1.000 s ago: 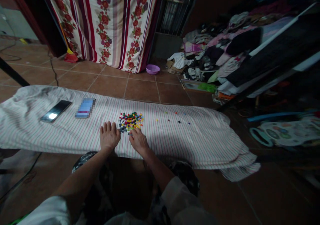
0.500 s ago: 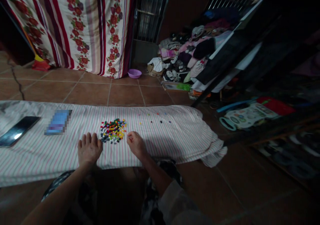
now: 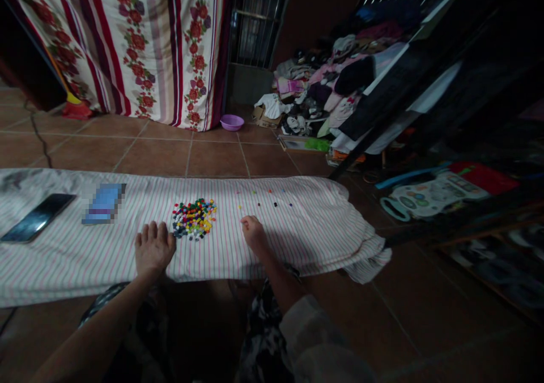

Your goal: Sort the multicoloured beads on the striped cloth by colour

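A heap of small, many-coloured pieces (image 3: 194, 218) lies on a striped cloth (image 3: 127, 252); they are too small for me to tell their kind. My left hand (image 3: 155, 247) rests flat on the cloth at the heap's left side, fingers stretched out. To the right of the heap, my right hand (image 3: 255, 234) is closed with its fingertips pinched together. Whatever it may hold is too small or hidden. Beyond that hand, several single pieces are spaced out in two rows, among them a black piece (image 3: 275, 204) and a red piece (image 3: 270, 191).
A dark phone (image 3: 38, 217) and a blurred-out blue rectangular item (image 3: 103, 204) lie on the cloth at the left. Past the cloth, a purple basin (image 3: 232, 123) stands on the tiled floor by a flowered curtain (image 3: 161, 49). Clothes (image 3: 323, 88) are piled at the back right.
My right hand has moved right, away from the heap, still pinched, towards the spaced-out pieces. My left hand stays flat in its place. The view has shifted slightly.
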### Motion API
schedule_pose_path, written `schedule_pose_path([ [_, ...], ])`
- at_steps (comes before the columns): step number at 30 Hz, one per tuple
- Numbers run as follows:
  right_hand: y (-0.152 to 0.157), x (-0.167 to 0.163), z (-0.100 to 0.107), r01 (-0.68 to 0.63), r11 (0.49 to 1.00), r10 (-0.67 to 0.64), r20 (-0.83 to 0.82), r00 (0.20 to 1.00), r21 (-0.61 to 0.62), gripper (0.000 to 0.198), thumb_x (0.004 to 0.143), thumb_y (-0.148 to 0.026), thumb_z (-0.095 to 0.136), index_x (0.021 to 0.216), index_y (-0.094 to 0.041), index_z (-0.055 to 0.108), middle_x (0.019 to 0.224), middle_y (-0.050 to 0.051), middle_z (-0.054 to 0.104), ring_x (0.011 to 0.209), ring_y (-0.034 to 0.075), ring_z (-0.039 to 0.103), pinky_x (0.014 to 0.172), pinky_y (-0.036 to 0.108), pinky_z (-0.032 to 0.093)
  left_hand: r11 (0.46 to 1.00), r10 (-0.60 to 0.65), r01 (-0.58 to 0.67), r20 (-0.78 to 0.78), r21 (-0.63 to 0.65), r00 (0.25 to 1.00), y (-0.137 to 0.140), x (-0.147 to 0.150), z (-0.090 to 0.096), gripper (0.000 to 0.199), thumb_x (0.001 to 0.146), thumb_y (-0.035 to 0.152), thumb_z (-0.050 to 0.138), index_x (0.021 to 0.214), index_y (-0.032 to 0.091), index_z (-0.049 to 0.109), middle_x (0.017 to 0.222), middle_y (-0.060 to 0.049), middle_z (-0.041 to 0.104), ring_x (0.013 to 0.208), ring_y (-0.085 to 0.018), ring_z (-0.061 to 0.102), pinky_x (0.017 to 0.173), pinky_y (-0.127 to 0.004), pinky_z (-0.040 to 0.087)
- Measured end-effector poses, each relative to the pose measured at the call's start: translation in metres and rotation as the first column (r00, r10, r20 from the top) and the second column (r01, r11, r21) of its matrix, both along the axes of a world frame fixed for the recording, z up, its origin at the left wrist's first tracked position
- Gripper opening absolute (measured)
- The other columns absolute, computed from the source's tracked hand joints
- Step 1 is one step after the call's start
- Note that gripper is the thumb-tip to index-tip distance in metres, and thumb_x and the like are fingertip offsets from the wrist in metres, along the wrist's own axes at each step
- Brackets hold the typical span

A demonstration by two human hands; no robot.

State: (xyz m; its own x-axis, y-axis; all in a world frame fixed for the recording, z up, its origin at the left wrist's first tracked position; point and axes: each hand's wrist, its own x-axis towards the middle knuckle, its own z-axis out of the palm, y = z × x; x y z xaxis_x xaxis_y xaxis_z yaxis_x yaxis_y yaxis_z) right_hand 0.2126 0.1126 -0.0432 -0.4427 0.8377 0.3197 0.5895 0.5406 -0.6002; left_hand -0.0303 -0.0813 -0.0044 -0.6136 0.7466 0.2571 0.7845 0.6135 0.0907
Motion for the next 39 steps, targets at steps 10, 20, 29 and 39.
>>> schedule_pose_path([
  [10, -0.004, 0.000, 0.000, 0.052, 0.998, -0.051, 0.064, 0.997, -0.019, 0.024, 0.083, -0.005, 0.047, 0.091, -0.019, 0.066, 0.094, 0.005, 0.064, 0.087, 0.016, 0.062, 0.081, 0.025, 0.048, 1.000, -0.009, 0.008, -0.025, -0.018, 1.000, 0.000, -0.001, 0.000, 0.054, 0.093, 0.034, 0.032, 0.133, 0.008, 0.057, 0.142, -0.023, 0.055, 0.137, -0.038, 0.044, 0.111, -0.053, 0.035],
  [20, -0.007, 0.006, 0.001, 0.048, 0.998, -0.048, 0.008, 0.999, -0.029, 0.018, 0.077, -0.007, 0.048, 0.078, -0.019, 0.062, 0.082, 0.005, 0.062, 0.077, 0.017, 0.060, 0.078, 0.027, 0.049, 1.000, -0.013, 0.013, 0.010, -0.017, 1.000, 0.000, 0.001, 0.005, 0.054, 0.092, 0.033, 0.033, 0.134, 0.007, 0.056, 0.143, -0.024, 0.053, 0.138, -0.037, 0.044, 0.112, -0.054, 0.034],
  [29, -0.007, 0.012, 0.009, 0.188, 0.971, -0.203, -0.094, 0.975, -0.148, 0.015, 0.077, -0.018, 0.049, 0.082, -0.021, 0.062, 0.083, 0.005, 0.067, 0.079, 0.019, 0.064, 0.077, 0.029, 0.050, 1.000, 0.000, 0.000, 0.006, -0.024, 1.000, 0.000, 0.001, 0.003, 0.054, 0.093, 0.035, 0.032, 0.134, 0.008, 0.055, 0.144, -0.022, 0.053, 0.138, -0.038, 0.043, 0.113, -0.053, 0.033],
  [39, -0.045, -0.026, 0.040, 0.040, 0.962, -0.044, -0.011, 0.999, -0.270, 0.012, 0.085, -0.032, 0.056, 0.084, -0.024, 0.065, 0.079, 0.000, 0.071, 0.074, 0.016, 0.065, 0.068, 0.024, 0.044, 1.000, 0.011, -0.010, 0.032, -0.017, 0.999, 0.001, -0.002, -0.003, 0.056, 0.093, 0.036, 0.034, 0.138, 0.009, 0.054, 0.148, -0.022, 0.051, 0.140, -0.039, 0.041, 0.115, -0.054, 0.030],
])
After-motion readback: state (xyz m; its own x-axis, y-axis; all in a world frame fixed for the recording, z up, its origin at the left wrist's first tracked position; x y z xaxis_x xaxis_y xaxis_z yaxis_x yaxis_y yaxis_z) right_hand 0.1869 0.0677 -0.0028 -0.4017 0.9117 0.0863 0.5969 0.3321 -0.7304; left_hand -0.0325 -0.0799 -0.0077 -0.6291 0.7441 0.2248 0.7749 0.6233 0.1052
